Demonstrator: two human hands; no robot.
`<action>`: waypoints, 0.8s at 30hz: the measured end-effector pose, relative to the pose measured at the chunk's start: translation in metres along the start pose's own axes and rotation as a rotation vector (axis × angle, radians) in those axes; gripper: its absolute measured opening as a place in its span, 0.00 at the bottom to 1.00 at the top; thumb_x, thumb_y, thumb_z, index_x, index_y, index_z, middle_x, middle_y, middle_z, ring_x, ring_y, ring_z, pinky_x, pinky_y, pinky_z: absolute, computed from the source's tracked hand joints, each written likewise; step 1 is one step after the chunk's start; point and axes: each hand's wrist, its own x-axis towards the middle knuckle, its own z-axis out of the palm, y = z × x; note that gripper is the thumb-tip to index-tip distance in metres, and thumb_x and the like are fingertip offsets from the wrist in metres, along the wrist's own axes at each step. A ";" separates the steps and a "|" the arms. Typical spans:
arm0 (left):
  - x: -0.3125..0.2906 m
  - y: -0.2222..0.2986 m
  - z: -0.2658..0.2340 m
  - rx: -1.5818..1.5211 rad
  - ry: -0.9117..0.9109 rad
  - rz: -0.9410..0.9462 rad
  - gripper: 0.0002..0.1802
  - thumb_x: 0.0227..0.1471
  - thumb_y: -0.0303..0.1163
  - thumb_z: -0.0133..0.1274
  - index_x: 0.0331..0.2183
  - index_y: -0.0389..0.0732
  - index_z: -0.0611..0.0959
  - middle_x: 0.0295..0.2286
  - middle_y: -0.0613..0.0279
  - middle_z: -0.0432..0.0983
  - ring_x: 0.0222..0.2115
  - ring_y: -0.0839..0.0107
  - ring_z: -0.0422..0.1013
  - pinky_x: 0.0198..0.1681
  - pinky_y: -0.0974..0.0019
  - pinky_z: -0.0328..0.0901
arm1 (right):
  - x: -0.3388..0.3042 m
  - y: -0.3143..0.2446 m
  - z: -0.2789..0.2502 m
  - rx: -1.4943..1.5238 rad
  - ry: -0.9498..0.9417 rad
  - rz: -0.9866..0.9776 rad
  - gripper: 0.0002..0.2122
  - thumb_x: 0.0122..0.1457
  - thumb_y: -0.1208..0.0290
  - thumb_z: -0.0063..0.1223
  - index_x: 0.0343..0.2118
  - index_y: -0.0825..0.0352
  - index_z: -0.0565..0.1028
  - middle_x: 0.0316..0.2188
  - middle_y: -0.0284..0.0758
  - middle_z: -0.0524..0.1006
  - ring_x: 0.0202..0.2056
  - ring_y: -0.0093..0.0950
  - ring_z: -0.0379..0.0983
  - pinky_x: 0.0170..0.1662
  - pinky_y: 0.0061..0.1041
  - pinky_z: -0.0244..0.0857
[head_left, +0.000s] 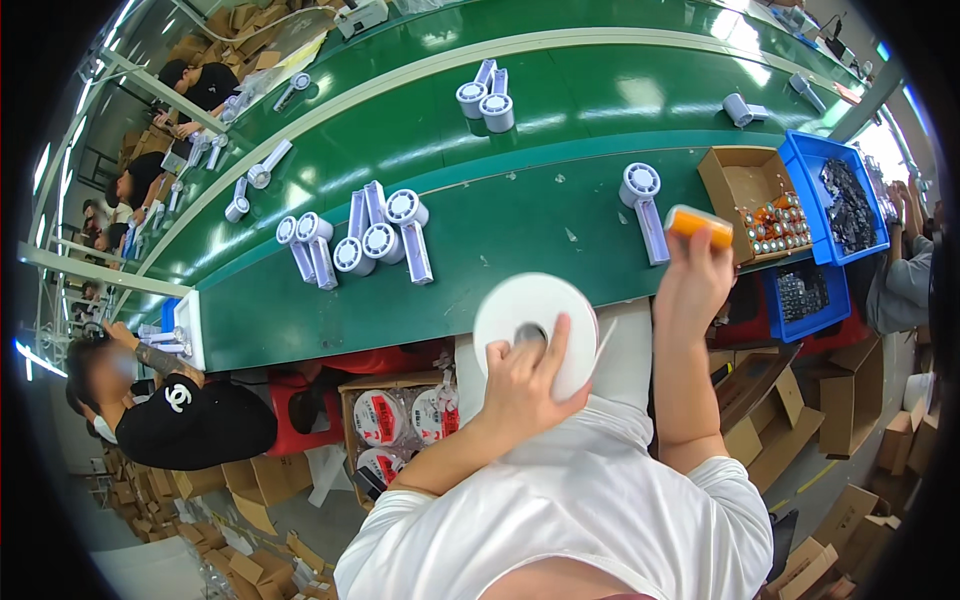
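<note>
green conveyor belts curve across a crowded workshop, with a green tabletop running along the near edge, just ahead of the person.

the left hand's fingers are curled onto the face of a large white tape roll, the thumb spread over its side and a fingertip at the grey core, so the left hand is clenched on the roll and holds it up in front of the chest, just below the tabletop edge. the right hand's fingers are closed round a small orange block, gripped from below; the right hand lifts it over the right part of the tabletop.

just left of the orange block a white handheld fan lies flat on the tabletop, head away from the person. further left lies a cluster of white fans, well apart from both hands. to the right of the raised block sits an open cardboard box with small orange-tipped parts in its corner, touching a blue bin of dark parts. below the tabletop, to the left of the roll, a carton of tape rolls stands on the floor. other people work along the left side and at the far right.
</note>
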 end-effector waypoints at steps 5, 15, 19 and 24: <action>-0.053 -0.030 0.015 -0.210 -0.528 -0.024 0.48 0.40 0.50 0.62 0.57 0.33 0.68 0.32 0.52 0.75 0.32 0.55 0.70 0.43 0.55 0.57 | 0.068 0.003 -0.047 -0.338 -0.125 -0.049 0.13 0.63 0.70 0.54 0.46 0.72 0.70 0.37 0.34 0.76 0.37 0.21 0.75 0.41 0.18 0.71; -0.097 -0.072 0.068 0.052 -0.483 -0.371 0.39 0.46 0.51 0.61 0.54 0.37 0.72 0.49 0.47 0.66 0.48 0.50 0.66 0.51 0.49 0.60 | 0.141 0.052 -0.080 0.044 -0.232 0.408 0.20 0.67 0.59 0.41 0.56 0.67 0.65 0.57 0.43 0.67 0.60 0.40 0.62 0.62 0.41 0.56; -0.064 -0.056 0.047 -0.138 -0.354 -0.262 0.30 0.48 0.44 0.60 0.50 0.39 0.77 0.47 0.51 0.69 0.47 0.52 0.67 0.51 0.52 0.61 | 0.136 0.072 -0.065 0.212 -0.219 0.520 0.19 0.67 0.58 0.41 0.56 0.62 0.65 0.59 0.42 0.65 0.61 0.43 0.60 0.64 0.47 0.50; 0.026 -0.049 0.039 -0.191 0.080 0.019 0.18 0.46 0.30 0.60 0.42 0.46 0.81 0.44 0.58 0.72 0.48 0.56 0.69 0.49 0.54 0.63 | 0.119 0.096 -0.030 0.222 -0.194 0.642 0.15 0.68 0.63 0.40 0.54 0.64 0.66 0.55 0.42 0.68 0.58 0.41 0.63 0.63 0.45 0.55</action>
